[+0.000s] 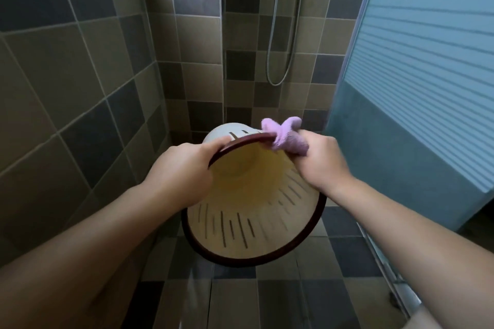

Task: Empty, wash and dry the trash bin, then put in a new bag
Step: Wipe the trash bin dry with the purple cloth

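A cream plastic trash bin with slotted walls and a dark brown rim is held in the air, its open mouth tilted toward me. My left hand grips the rim at its upper left. My right hand holds a bunched purple cloth and presses it against the rim at the upper right. The inside of the bin looks empty.
A tiled shower corner surrounds me, with brown and dark tiles on wall and floor. A metal shower hose hangs on the far wall. A frosted blue glass door stands at the right, its metal floor rail running along the floor.
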